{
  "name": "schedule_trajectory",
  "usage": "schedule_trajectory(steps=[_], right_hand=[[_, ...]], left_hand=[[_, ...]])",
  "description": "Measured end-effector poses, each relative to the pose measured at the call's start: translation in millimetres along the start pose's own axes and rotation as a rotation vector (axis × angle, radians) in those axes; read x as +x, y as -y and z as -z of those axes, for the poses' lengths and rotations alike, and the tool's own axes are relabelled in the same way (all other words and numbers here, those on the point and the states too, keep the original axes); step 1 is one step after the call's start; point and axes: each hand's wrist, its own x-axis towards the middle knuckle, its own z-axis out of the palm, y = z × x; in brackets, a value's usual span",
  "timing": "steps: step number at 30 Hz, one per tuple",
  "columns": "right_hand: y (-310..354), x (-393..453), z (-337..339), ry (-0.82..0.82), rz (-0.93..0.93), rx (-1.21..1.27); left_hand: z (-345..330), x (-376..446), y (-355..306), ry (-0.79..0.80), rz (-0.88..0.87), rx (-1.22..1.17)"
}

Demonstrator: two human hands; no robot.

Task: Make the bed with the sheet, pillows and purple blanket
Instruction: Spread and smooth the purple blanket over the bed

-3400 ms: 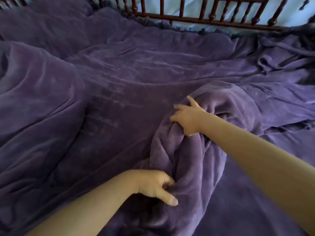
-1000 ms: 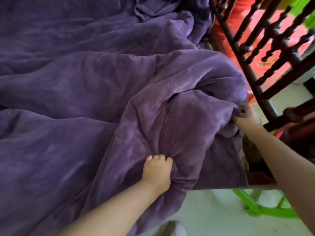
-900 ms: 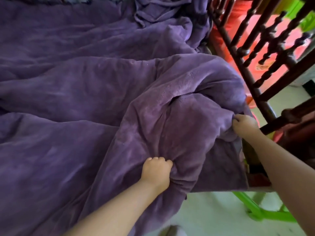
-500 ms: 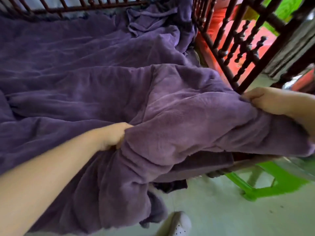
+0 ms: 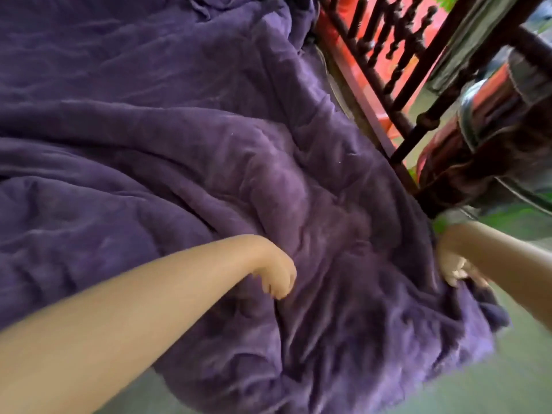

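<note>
Blanket [image 5: 209, 162] now lies spread across the bed, its near corner draped over the edge by the rail [image 5: 373, 85]; half a second ago that corner was lifted in a bunched fold. Left hand [image 5: 276, 276]: grip clenched in the cloth. Right hand [image 5: 451, 264]: grip pinching the corner edge. Blurred frame. Judgement: corner pulled out, spreading nearly done; wrinkles remain to smooth.

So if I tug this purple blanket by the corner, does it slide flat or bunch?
Probably bunches: the purple blanket lies in soft folds, floppy. Plush pile likely drags. The right hand grips its edge, the left hand mid-cloth.
</note>
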Motion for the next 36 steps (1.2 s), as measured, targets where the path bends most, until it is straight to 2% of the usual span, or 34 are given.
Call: schedule_trajectory(steps=[2,4,7,10,12,13,17,18,19,22,24,28,30,33,34,36], right_hand=[[9,10,3,-0.035,0.156,0.034],[15,18,22,-0.052,0.172,0.201],[25,34,52,-0.262,0.275,0.374],[17,39,82,-0.504,0.278,0.356],[6,37,107,-0.589,0.273,0.419],[-1,38,119,-0.625,0.282,0.422],[-31,60,192,-0.94,0.374,0.629],[-36,67,207,-0.966,0.359,0.729],[-45,85,230,-1.067,0.34,0.784],[-58,121,289,-1.029,0.264,1.122],[-62,147,324,-0.992,0.26,1.231],[-65,191,389,-0.796,0.294,1.327],[-63,201,405,-0.695,0.388,1.52],[-67,204,422,-0.272,0.689,1.92],[-71,201,426,-0.171,0.783,1.96],[-79,186,428,-0.103,0.914,1.982]], left_hand=[[19,2,21,-0.311,-0.018,-0.056],[36,3,45,-0.459,-0.002,-0.086],[49,0,73,-0.454,0.055,-0.067],[60,4,95,-0.391,0.135,0.023],[79,9,108,-0.387,0.178,0.042],[90,10,112,-0.401,0.198,0.042],[156,30,128,-0.528,0.264,0.017],[170,34,129,-0.577,0.279,-0.006],[192,45,132,-0.635,0.296,-0.037],[242,76,141,-0.778,0.361,-0.114],[264,101,150,-0.825,0.413,-0.147],[279,148,175,-0.77,0.465,-0.112],[275,159,186,-0.617,0.461,-0.071],[272,171,203,-0.392,0.43,-0.071],[273,173,208,-0.376,0.426,-0.084],[283,175,212,-0.449,0.404,-0.183]])
